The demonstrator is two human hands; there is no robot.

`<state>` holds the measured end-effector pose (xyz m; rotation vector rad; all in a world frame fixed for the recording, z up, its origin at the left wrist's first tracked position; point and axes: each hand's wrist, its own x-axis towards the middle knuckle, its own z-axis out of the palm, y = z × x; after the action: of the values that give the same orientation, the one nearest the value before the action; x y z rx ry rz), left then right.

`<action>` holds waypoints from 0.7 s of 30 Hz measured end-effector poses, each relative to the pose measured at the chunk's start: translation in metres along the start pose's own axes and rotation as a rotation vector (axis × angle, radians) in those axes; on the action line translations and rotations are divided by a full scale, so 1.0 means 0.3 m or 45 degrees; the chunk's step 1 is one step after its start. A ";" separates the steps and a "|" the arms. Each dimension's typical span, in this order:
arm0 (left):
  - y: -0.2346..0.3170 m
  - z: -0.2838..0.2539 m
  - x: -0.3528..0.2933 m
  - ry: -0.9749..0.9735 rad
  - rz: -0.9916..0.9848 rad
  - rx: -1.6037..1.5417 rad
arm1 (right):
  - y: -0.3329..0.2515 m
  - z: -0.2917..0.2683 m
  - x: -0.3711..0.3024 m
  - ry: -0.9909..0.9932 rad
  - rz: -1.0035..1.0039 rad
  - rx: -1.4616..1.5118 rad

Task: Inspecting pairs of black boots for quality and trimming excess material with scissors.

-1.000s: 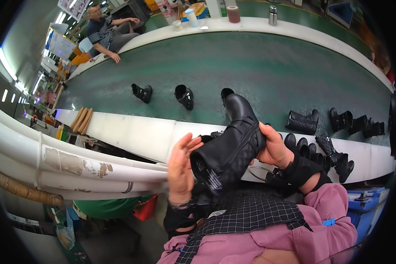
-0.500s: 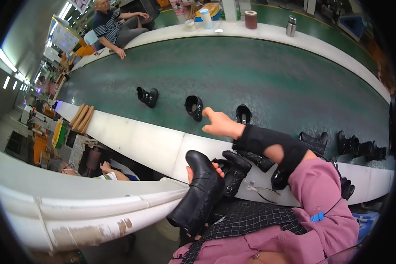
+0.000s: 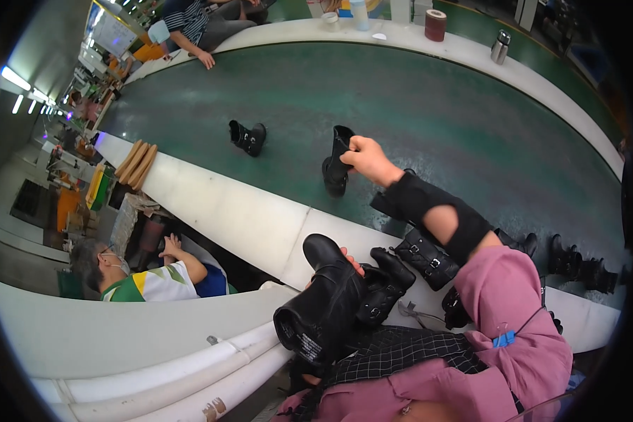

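Observation:
My left hand (image 3: pixel 354 263) grips a tall black boot (image 3: pixel 322 281) in front of my body, toe pointing away and the open shaft toward me. Most of that hand is hidden behind the boot. With my right arm stretched over the green surface, my right hand (image 3: pixel 371 160) pinches the upper shaft of another black boot (image 3: pixel 335 171). Close by the left hand, a buckled black boot (image 3: pixel 387 285) lies near the white ledge (image 3: pixel 274 235). A further buckled boot (image 3: pixel 427 261) rests on the ledge below my right forearm.
Another boot (image 3: pixel 248 138) stands farther left on the green belt-like surface (image 3: pixel 429 105). Several boots (image 3: pixel 582 267) stand at the right. Brown sticks (image 3: pixel 136 165) lie on the ledge at left. A seated co-worker (image 3: pixel 155 278) is at lower left; another person's hand (image 3: pixel 205 60) rests across the surface.
My right hand has gone from reaching with fingers apart to closing on the boot's shaft. The view has shifted, showing more of the lower-left co-worker. My left hand keeps its boot.

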<state>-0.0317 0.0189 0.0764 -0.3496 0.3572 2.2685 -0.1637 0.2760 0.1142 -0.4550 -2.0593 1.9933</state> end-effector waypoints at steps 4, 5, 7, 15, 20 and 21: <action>-0.045 -0.025 0.048 -0.476 0.012 -0.060 | -0.209 -0.232 -0.406 -0.167 -0.385 -0.155; -0.062 -0.015 0.062 -0.649 0.044 -0.054 | -0.251 -0.263 -0.508 -0.095 -0.416 -0.207; -0.095 0.019 0.085 -0.656 -0.023 -0.209 | -0.316 -0.313 -0.704 -0.065 -0.593 -0.340; -0.264 0.170 -0.014 -0.445 -0.071 0.276 | -0.331 -0.316 -1.122 -0.187 -1.032 -0.574; -0.374 0.185 -0.084 -0.418 -0.179 0.364 | -0.350 -0.366 -1.270 -0.354 -0.456 0.350; -0.390 0.186 -0.089 -0.422 -0.175 0.398 | -0.345 -0.370 -1.274 -0.409 -0.380 0.739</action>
<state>0.0660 0.0964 0.1208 0.1577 0.4876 2.0491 0.2254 0.2303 0.2390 0.2836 -1.4587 2.4331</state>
